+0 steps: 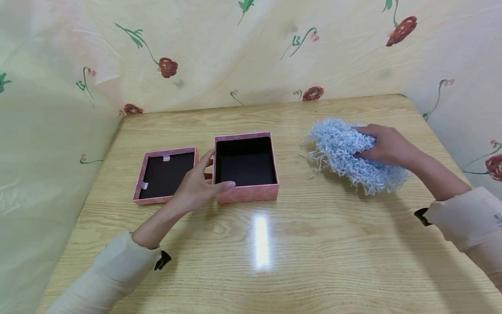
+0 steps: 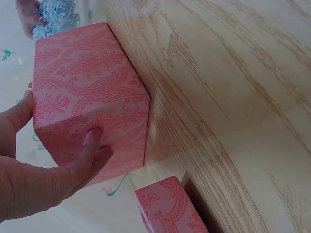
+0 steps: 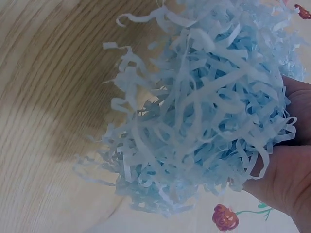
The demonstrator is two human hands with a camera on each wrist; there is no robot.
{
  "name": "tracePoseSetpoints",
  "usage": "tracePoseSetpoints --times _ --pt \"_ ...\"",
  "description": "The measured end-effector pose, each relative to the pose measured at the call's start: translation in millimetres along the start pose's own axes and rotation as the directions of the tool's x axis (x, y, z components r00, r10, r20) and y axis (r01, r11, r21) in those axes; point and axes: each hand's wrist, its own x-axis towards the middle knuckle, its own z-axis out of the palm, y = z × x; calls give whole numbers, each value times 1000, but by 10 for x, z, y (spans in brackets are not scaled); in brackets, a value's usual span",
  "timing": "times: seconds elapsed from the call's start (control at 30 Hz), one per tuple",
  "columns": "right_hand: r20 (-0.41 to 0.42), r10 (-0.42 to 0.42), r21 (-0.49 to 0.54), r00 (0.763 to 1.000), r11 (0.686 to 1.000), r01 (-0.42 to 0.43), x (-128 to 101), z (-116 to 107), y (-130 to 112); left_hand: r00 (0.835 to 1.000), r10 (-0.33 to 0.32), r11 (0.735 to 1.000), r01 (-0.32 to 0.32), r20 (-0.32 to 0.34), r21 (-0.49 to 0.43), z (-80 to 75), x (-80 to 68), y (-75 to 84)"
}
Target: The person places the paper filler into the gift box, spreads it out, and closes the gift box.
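Observation:
In the head view my left hand (image 1: 198, 183) rests at the near left corner of a pink patterned box (image 1: 247, 194), open on top with a black inside. The left wrist view shows my fingers (image 2: 92, 145) extended against one wall of the box (image 2: 92, 77), the thumb at its rim. A fluffy bundle of pale blue shredded paper (image 1: 341, 144) is gripped by my right hand (image 1: 386, 141), thumb and fingers sunk into it. Close up in the right wrist view, loose strands hang from the shredded paper (image 3: 209, 107) and hide most of the fingers.
Left of the box lies the matching pink lid (image 1: 164, 174), inside up, with two pale tabs on its black lining. All this is on a wood-grain table (image 1: 313, 248). A flower-printed sheet (image 1: 243, 56) stands behind and beside the table.

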Motion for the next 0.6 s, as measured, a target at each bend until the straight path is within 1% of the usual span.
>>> tracePoseSetpoints --times 0.2,0.43,0.6 --pt "-36 9 22 999 1000 -8 -21 -61 2 1000 0 1000 0 0 -8 0 -4 5" --pt "-51 46 59 998 997 -43 -44 -185 13 1000 3 1000 -3 -2 -5 3 -9 7" --pt "-74 57 71 996 996 -51 -57 -240 13 1000 8 1000 -8 3 -13 2 -9 -5"
